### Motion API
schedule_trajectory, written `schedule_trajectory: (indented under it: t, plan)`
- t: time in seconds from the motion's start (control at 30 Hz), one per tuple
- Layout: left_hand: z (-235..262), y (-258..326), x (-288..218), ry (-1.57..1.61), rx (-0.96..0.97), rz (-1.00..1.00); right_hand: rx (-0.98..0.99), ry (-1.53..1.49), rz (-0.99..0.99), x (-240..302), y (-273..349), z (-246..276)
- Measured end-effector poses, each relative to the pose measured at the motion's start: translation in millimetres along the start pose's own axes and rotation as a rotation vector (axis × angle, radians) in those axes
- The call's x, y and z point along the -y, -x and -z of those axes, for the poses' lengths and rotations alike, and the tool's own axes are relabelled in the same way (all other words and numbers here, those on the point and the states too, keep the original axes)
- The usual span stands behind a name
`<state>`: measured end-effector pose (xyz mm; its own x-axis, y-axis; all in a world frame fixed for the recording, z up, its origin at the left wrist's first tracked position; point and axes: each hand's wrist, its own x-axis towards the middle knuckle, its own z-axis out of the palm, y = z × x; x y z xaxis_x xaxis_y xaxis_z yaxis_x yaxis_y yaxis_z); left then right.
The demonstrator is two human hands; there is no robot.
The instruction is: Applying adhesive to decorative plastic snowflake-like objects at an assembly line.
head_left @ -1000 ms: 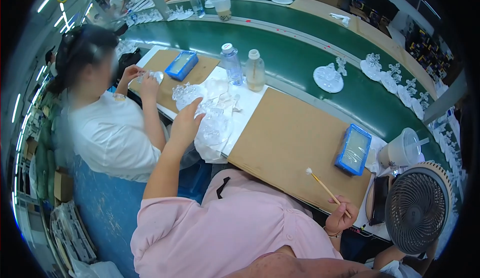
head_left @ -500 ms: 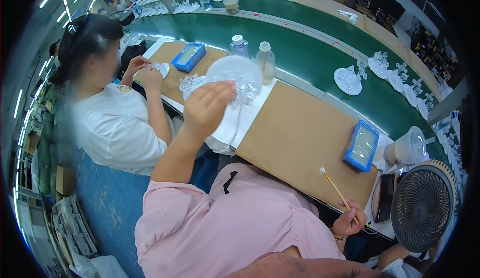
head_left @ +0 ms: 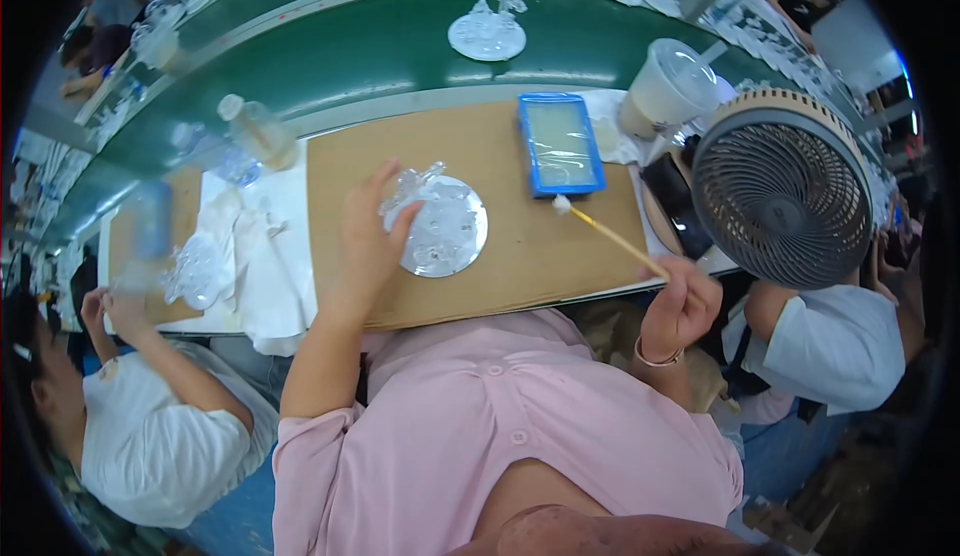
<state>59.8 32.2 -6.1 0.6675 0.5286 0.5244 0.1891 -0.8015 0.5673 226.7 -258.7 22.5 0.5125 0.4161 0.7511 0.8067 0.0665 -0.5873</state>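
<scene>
On the brown board in front of me lies a round shiny disc bearing clear plastic shapes. At its left side my left hand has thumb and fingers around a clear plastic ornament piece that stands on the disc; the exact grip is partly hidden. My right hand is closed around the wooden handle of a thin brush. The brush's white, fluffy tip is beside the lower edge of a blue-framed box with a pale, glossy top.
A brown board covers my work place. To the right are a lidded drink cup, a dark phone and a fan. Bottles and white cloths lie left. Co-workers sit on both sides. Beyond runs a green conveyor with similar discs.
My left hand has brought the disc from the raised position at left down onto the board. The brush has moved up toward the blue box. My head view has turned right.
</scene>
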Motion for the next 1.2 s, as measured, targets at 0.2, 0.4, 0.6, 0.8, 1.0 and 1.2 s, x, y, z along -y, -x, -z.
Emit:
schedule_trajectory:
  t: [0.2,0.4,0.6,0.8,1.0,1.2]
  plan:
    - [9.5,15.0,4.6,0.069,0.166,0.311,0.133,0.098,-0.249,-17.8,-31.8,-8.0]
    - [5.6,6.6,-5.7,0.086,0.082,0.271,0.259,0.159,-0.245,-32.7,-52.6,-32.4]
    - [4.9,0.1,-9.0,0.118,0.11,0.341,0.343,0.154,-0.256,-35.2,-63.7,-37.1]
    - [-5.8,2.4,-4.4,0.2,0.083,0.279,0.442,0.129,-0.261,-34.6,-68.6,-39.7]
    - [-10.0,6.9,-21.4,0.24,0.141,0.209,0.277,0.106,-0.275,-38.8,-66.2,-45.2]
    - [-13.8,8.2,-15.3,0.243,0.128,0.162,0.161,0.076,-0.268,-44.7,-68.9,-46.1]
